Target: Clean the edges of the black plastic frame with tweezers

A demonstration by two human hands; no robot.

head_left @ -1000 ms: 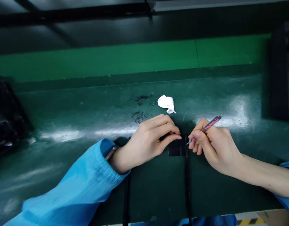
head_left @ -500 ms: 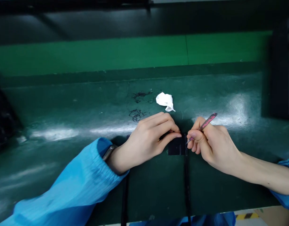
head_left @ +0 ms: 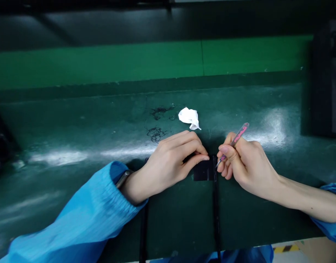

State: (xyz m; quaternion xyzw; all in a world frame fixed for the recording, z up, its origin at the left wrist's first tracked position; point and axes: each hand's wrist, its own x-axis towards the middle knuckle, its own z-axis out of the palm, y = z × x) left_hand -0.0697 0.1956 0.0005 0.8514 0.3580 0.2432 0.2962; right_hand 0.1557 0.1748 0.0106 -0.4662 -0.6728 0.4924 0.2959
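Observation:
My left hand (head_left: 168,166) lies over the top of a thin black frame (head_left: 216,215), thumb and forefinger pinched together at its upper edge near the right corner. The palm hides most of that edge. Just under these fingertips is a small dark rectangular piece (head_left: 203,171), against the frame's right bar. My right hand (head_left: 243,159) grips slim tweezers (head_left: 239,134) with a pink pattern, like a pen. Their tip points down-left at the right bar, close to the corner; whether it touches cannot be made out.
Crumpled white tissue (head_left: 189,117) lies beyond my hands on the green table (head_left: 74,124). Tangled black threads or shavings (head_left: 156,134) are left of it. Dark objects stand at the far left (head_left: 3,142) and right (head_left: 321,84).
The view has shifted slightly. The tweezers in my right hand now stand a little more upright, their tip still near the right bar. My left hand keeps its pinch.

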